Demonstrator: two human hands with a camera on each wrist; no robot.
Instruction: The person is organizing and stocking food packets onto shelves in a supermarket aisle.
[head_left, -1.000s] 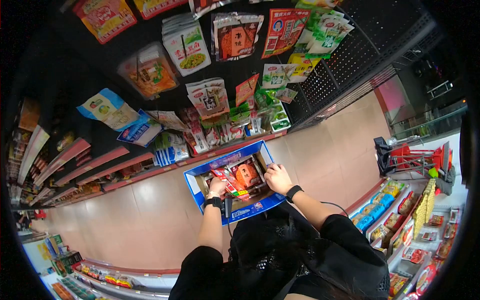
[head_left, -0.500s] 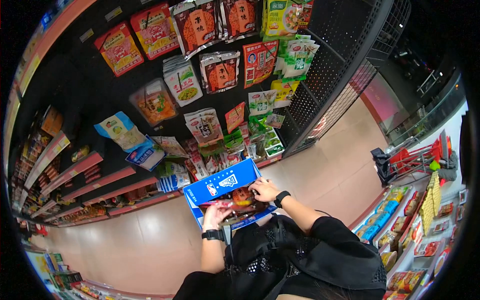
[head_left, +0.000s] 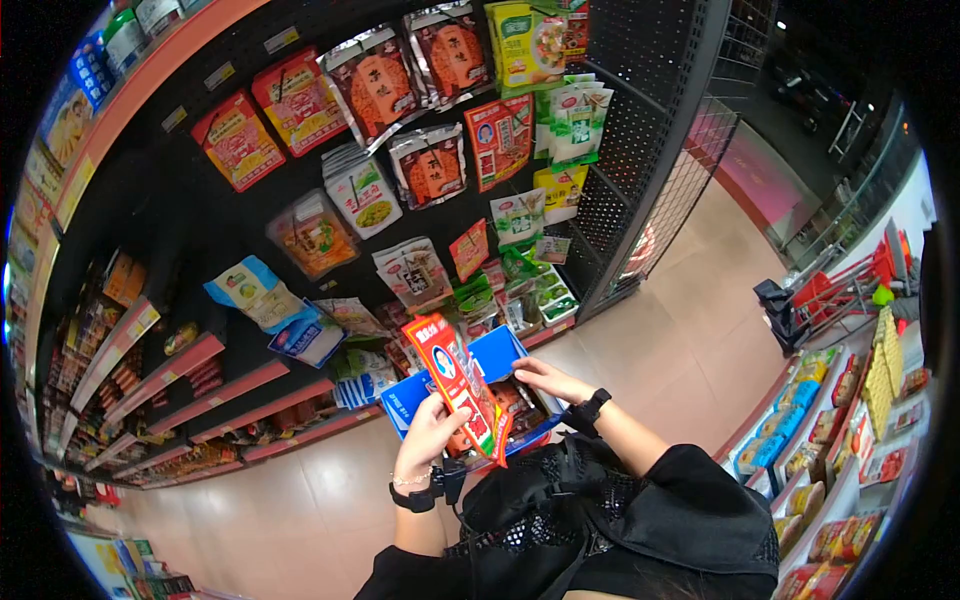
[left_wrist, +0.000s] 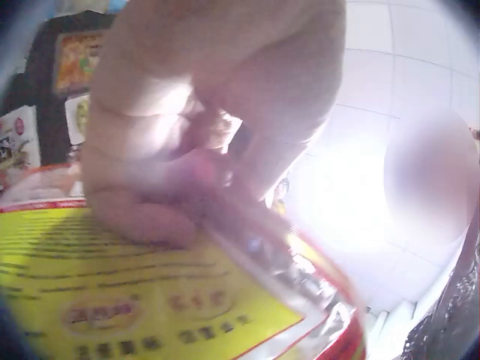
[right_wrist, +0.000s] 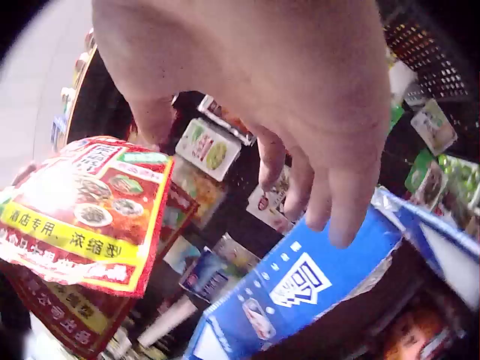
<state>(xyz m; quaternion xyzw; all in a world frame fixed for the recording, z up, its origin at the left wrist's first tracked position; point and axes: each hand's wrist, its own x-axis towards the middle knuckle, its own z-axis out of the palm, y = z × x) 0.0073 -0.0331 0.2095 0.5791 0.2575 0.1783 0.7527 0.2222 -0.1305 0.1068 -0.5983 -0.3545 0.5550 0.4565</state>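
Note:
My left hand (head_left: 425, 440) grips red seasoning packets (head_left: 455, 380) by the lower edge, thumb in front, and holds them above an open blue cardboard box (head_left: 497, 352). In the left wrist view, curled fingers (left_wrist: 142, 225) pinch a packet's yellow printed back (left_wrist: 112, 292). A second red packet (right_wrist: 67, 307) shows behind the front one (right_wrist: 82, 217) in the right wrist view. Over the box's right side, my right hand (head_left: 555, 384) has its fingers extended and holds nothing. Those fingers (right_wrist: 337, 202) hang at the box's blue flap (right_wrist: 300, 281). Dark red packets (head_left: 522, 408) lie inside.
Ahead is a black rack (head_left: 400, 165) hung with seasoning bags, including a similar red packet (head_left: 500, 140). Stepped shelves (head_left: 230, 390) run along the left. Lower right stands a goods shelf (head_left: 790, 480), with red folded carts (head_left: 850, 285) behind it. Tiled floor (head_left: 680, 300) lies between.
My left hand has lifted the red packets up out of the box and tilted them upright. My right hand has loosened from the box's contents. The head view has tilted up toward the rack.

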